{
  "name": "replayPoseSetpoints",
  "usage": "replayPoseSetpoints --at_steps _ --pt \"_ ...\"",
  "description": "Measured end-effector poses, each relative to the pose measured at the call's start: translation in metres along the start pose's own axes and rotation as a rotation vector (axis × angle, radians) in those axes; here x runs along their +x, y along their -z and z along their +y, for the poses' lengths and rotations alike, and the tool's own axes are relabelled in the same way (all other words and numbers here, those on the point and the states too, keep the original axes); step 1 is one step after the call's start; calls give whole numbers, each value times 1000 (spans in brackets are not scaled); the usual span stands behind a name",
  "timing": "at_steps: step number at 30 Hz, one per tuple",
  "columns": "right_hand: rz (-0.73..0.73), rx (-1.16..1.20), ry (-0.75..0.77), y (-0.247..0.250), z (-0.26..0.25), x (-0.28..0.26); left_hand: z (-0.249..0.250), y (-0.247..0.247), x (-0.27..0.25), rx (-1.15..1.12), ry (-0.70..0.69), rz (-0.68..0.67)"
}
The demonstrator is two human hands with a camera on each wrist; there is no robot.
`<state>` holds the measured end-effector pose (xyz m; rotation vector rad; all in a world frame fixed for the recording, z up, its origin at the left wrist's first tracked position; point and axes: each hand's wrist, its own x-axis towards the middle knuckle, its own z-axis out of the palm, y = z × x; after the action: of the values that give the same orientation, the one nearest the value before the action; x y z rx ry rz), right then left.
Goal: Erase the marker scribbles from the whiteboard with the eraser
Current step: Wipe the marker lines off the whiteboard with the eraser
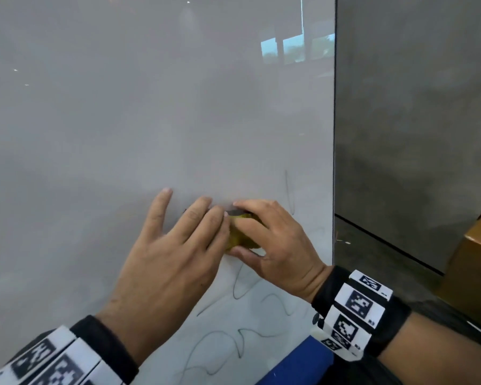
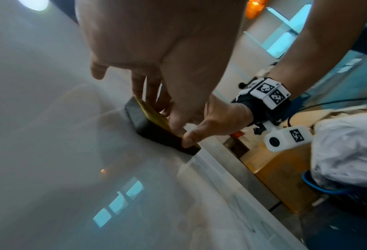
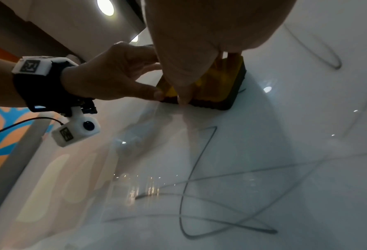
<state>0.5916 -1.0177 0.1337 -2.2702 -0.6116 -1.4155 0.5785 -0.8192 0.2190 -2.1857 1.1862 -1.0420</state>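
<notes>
The right hand (image 1: 275, 243) has its grip closed on the one eraser (image 1: 240, 234): fingers curl over the top edge, the thumb presses the lower edge, and the dark felt face lies flat against the whiteboard (image 1: 150, 107). The left hand (image 1: 172, 259) holds nothing; its fingers (image 1: 161, 207) are extended and spread, and those nearest the grip lie over the eraser's left end, while the outermost one points up the board, away from the grip.

From the left wrist view the eraser (image 2: 156, 125) is a flat block, yellow backing (image 2: 154, 116) over a dark pad, its long axis running between the two hands, roughly level across the board in the head view. The right wrist view shows the same block (image 3: 218, 86) with the right thumb (image 3: 184, 94) on its near edge.

Both wrists wear a black strap with white tag blocks, two in all (image 1: 356, 309).

The marker scribbles (image 1: 245, 315) run below the grip as thin looping lines, with one upright stroke (image 1: 288, 190) just right of it. The board's right edge (image 1: 333, 162) stands near the right wrist, and a cardboard box (image 1: 472, 262) sits beyond it.
</notes>
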Motion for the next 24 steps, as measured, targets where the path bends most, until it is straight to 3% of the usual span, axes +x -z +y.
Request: replayPoseSetpoints --at_steps 4,9,15,19,24 --pt "45 15 -310 16 20 -22 -10 -1 18 -1 -122 83" --pt "25 -119 -389 14 31 -42 -9 -7 19 -8 -329 82" --pt "40 -168 -368 22 39 -42 0 -5 19 59 -316 -40" --pt "-54 -258 -352 27 57 -47 4 0 23 43 -249 -120" --pt "-183 -301 -319 24 63 -58 12 7 36 27 -121 -101"
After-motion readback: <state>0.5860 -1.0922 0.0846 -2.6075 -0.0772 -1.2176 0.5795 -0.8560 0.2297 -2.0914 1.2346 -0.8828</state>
